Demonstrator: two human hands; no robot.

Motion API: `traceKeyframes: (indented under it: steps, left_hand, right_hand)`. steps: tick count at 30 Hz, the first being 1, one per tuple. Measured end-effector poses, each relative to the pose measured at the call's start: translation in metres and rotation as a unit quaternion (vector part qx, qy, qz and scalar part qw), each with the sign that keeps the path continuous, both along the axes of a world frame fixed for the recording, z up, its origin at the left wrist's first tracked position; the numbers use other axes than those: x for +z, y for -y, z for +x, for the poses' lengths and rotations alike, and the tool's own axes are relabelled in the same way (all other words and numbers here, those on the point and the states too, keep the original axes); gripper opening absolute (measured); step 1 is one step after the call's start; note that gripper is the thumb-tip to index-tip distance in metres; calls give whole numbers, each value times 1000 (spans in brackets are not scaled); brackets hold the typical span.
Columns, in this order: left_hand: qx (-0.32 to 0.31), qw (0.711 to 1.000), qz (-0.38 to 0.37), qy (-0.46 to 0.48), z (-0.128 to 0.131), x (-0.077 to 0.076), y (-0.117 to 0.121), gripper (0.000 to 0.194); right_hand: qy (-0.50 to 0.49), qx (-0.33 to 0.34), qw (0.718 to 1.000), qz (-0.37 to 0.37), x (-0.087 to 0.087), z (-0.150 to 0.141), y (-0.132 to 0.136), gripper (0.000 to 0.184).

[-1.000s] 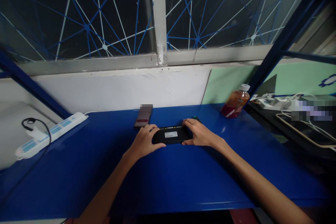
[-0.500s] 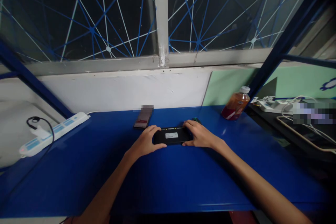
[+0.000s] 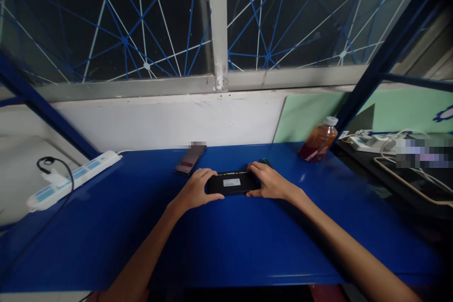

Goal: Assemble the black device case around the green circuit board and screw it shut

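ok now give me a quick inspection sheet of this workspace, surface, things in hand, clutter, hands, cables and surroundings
Surface: glossy blue table.
Things in hand: black device, white label facing the camera; contact with the table unclear.
Clutter: phone beyond the left hand; white-capped bottle at right rear; white power strip at left; partly hidden dark-and-green item behind the right hand.
Hands: both grip the black device at opposite ends.
Cables: black cable at the power strip; pale cables beyond the table's right side.
Surroundings: window, white wall, green panel.
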State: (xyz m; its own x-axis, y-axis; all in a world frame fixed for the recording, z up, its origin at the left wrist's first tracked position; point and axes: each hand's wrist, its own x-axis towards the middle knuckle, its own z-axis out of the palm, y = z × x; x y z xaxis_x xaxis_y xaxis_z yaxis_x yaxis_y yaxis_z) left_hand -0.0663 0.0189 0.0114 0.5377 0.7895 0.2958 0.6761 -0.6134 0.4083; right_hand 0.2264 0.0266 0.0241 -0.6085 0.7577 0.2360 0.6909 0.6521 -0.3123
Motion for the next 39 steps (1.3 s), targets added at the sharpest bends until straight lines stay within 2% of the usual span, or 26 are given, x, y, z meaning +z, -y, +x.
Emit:
traceKeyframes:
  steps: [20, 30, 39]
  left_hand:
    - [15, 999, 38, -12, -2, -3, -2, 59]
    - [-2, 998, 50, -26, -2, 2, -1, 59]
    - [-2, 997, 53, -50, -1, 2, 1, 63]
  right_hand:
    - [-6, 11, 1000, 4, -5, 1, -2, 62]
    - [-8, 11, 1000, -8, -6, 2, -2, 66]
    - [1, 9, 1000, 1, 0, 0, 2, 65]
